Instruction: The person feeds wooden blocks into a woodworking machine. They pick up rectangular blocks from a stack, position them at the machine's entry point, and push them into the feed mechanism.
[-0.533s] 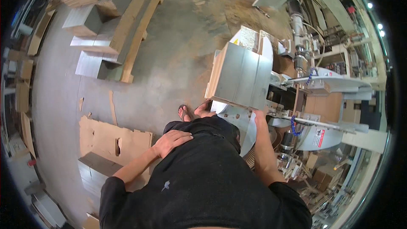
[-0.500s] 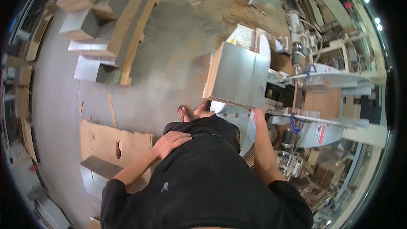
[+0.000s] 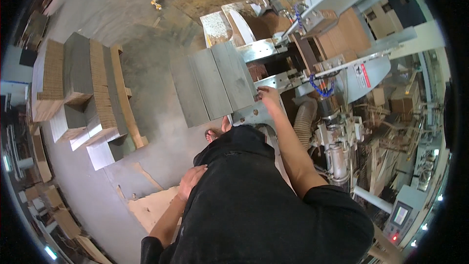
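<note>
Grey flat boards [image 3: 210, 83] lie side by side on the near end of a machine, their long seams running away from me. My right hand [image 3: 269, 99] is at the boards' right near corner, its fingers loosely bent and apart beside the edge; whether the fingertips touch it is hard to make out. Just below that hand is a light metal plate [image 3: 255, 113] of the machine with dark holes. My left hand [image 3: 192, 182] lies against my black clothing at the hip, fingers stretched and holding nothing.
On the left, stacked grey-faced boards [image 3: 78, 68] rest on a wooden pallet [image 3: 128, 102]. Torn cardboard [image 3: 154, 209] lies on the floor by my left arm. Machine guards [image 3: 364, 76], a ribbed hose [image 3: 305, 122] and a control panel [image 3: 403, 213] stand at the right.
The view has turned, shifting the boards and machine leftward in the picture. My right hand's fingers, hidden behind the boards' edge before, now show at the corner. My left hand stays at my hip.
</note>
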